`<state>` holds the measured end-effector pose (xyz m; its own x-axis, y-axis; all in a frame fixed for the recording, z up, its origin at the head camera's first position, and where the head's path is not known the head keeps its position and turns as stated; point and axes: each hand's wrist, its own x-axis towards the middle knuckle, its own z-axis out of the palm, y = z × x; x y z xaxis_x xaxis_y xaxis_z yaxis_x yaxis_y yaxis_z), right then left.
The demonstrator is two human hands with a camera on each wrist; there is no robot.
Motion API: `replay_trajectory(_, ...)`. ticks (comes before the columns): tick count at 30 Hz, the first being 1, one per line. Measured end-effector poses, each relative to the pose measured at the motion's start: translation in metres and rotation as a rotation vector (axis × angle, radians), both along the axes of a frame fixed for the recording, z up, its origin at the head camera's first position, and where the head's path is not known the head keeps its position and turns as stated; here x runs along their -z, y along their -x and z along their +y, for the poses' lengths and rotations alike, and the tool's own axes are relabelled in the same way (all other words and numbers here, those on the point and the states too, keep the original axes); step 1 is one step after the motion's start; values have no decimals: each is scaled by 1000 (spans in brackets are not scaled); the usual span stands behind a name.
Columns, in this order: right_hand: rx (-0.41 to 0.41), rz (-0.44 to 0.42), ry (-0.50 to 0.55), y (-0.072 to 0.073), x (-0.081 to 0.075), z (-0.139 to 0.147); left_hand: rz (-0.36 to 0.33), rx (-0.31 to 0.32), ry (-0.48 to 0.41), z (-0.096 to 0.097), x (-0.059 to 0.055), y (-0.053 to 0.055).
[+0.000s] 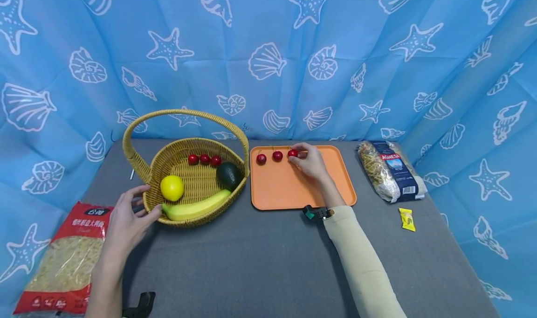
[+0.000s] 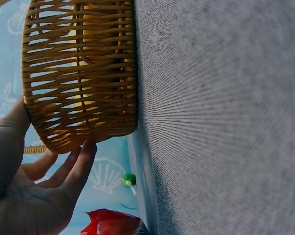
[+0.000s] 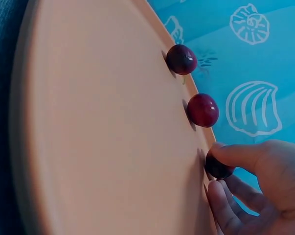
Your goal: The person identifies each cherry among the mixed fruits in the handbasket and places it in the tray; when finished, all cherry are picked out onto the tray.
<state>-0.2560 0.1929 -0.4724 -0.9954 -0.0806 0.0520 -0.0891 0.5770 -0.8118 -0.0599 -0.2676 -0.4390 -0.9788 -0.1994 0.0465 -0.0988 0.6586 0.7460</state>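
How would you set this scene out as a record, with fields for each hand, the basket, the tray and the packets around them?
Left hand: holds the left end of the basket
Right hand: pinches a cherry at the far side of the orange tray
In basket: three red fruits, yellow round fruit, banana, avocado
On tray: two more cherries, left of the pinched one
Packets, left: red pasta packet
Packets, right: pasta bag; small yellow packet, nearer the person
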Motion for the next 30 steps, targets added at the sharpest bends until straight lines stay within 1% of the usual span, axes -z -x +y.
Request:
replay_trajectory(10,-39,-7,66,-2,-3,4,-9,-4,-5,1,-1,0)
replay_trajectory(14,-36,-4,88,-7,-7,6,-17,-7,-6,1,-1,0)
replay_trajectory(18,-29,-7,146,-15,-14,7,-16,-9,-7,1,-1,0)
replay_trajectory(20,-36,7,169,-20,-19,5,-13,-9,-9,1,-1,0)
replay_trajectory(24,-81,75,202,-30,-33,0,-10,-8,-12,0,-1,0)
replay_trajectory(27,-119,120,230,-40,-48,-7,-10,-5,-11,0,-1,0)
replay_trajectory(30,-164,153,262,-53,-66,-16,-8,-4,-10,0,-1,0)
